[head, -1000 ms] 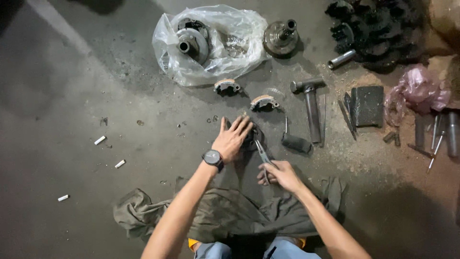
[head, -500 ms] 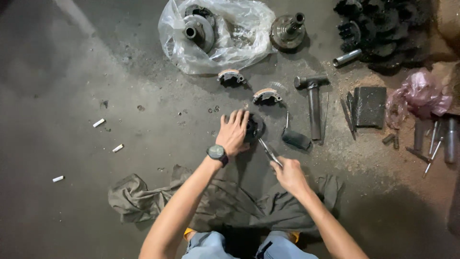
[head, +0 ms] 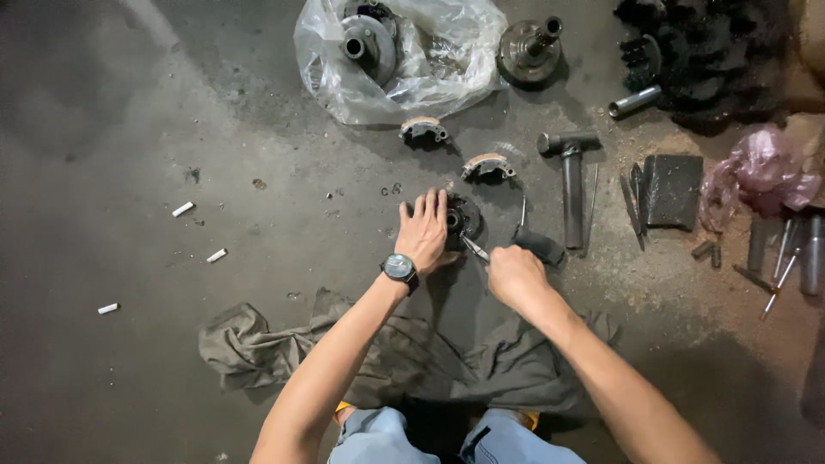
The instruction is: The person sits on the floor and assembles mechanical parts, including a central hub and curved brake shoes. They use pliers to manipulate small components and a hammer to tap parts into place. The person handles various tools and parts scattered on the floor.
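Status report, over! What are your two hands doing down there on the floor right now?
Left hand pressed flat on round metal part. Right hand gripping thin tool, tip at the part. Hammer and brake shoes lie close behind, not touching.

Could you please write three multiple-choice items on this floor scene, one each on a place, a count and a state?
1. Where does the left hand rest?
A. on the round dark metal part
B. on the hammer
C. on the plastic bag

2. How many curved brake shoes lie between the bag and the hands?
A. one
B. two
C. four

3. How is the right hand?
A. open and flat
B. closed around a slim tool
C. inside the bag

Answers: 1 A, the palm covers its left side. 2 B, one shoe and another. 3 B, the tool tip juts from the fist.
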